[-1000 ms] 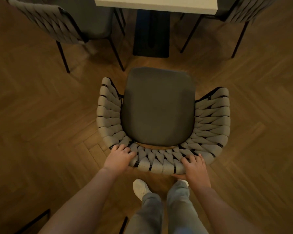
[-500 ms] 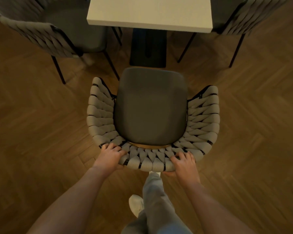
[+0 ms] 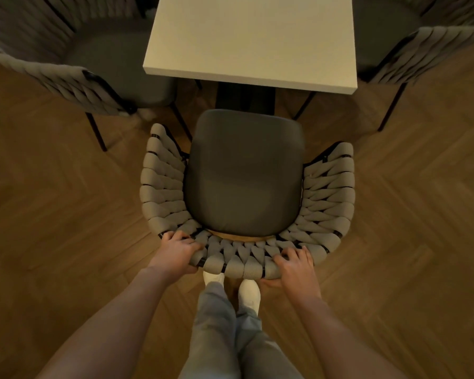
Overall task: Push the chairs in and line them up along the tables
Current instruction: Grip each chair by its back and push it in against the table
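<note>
A chair with a dark grey seat (image 3: 245,176) and a curved back of woven grey straps stands right below me, facing a white table (image 3: 252,39). The seat's front edge lies just short of the table's near edge, over the dark pedestal (image 3: 244,98). My left hand (image 3: 175,250) grips the left part of the woven back rail. My right hand (image 3: 294,265) grips the rail's right part, fingers over the top and thumb underneath. Both arms reach forward.
A second woven chair (image 3: 74,67) stands at the table's left side and a third (image 3: 422,42) at its right, both angled. The floor is herringbone wood. My legs and white shoes (image 3: 248,292) are directly behind the held chair.
The chair and I have moved forward toward the table, so more of the tabletop shows and the seat front now nears its edge. Both hands kept their hold on the back rail.
</note>
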